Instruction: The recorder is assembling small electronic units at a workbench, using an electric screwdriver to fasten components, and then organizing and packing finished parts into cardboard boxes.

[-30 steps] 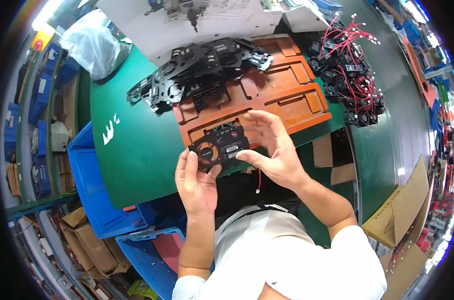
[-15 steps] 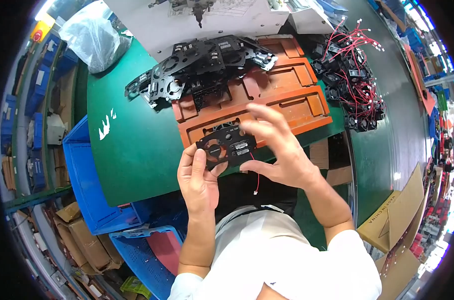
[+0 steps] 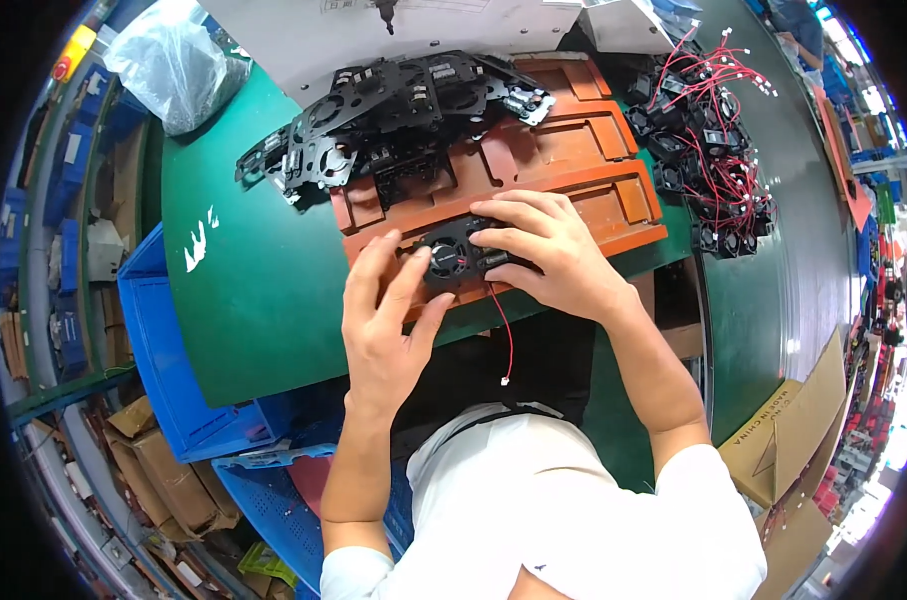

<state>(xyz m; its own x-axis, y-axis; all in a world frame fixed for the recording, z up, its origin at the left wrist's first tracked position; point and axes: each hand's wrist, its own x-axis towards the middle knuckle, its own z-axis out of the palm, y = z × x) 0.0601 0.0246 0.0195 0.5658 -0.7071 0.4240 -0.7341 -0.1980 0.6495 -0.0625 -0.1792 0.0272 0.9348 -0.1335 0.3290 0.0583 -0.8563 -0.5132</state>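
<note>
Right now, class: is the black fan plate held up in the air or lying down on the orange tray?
Lying down. The black fan plate rests flat on the orange tray, with both hands, left and right, on it.

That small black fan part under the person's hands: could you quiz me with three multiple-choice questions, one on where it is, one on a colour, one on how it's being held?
1. Where does the black fan part lie?
A. on the orange tray
B. in the blue crate
C. on the cardboard

2. What colour is the wire hanging from it?
A. yellow
B. red
C. white

3. How do the hands meet it?
A. both hands away
B. only the left hand touches
C. right hand pressing on top, left hand at its left edge

Answers: 1 A, it sits on the tray's near edge; 2 B, a red lead drops toward the person; 3 C, right fingers cover it.
</note>
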